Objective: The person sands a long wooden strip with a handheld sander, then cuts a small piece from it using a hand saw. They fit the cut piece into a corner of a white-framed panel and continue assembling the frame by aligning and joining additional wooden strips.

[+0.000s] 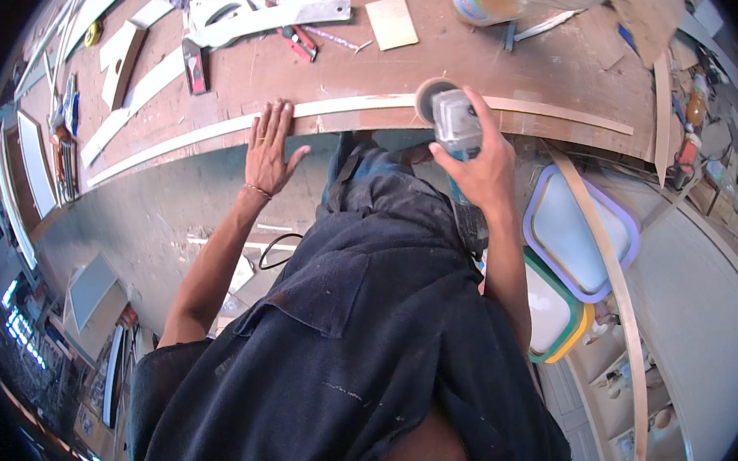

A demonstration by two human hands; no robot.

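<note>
A long, thin pale wooden strip [185,142] lies along the near edge of the brown workbench. My left hand [269,149] is flat with its fingers stretched out, and its fingertips press on the strip left of the middle. My right hand [488,166] grips an angle grinder [458,120] with a grey head and a teal body, partly hidden under the hand. Its round disc [433,90] is tilted against the strip, right of my left hand. Whether the disc is spinning cannot be seen.
Toward the back of the workbench [337,85] lie a metal hand saw [273,20], red-handled pliers [298,43], a square wood piece [392,23] and a plastic tub [482,1]. Purple-, green- and yellow-rimmed panels [581,230] stand at right, beside a long leaning strip [629,338].
</note>
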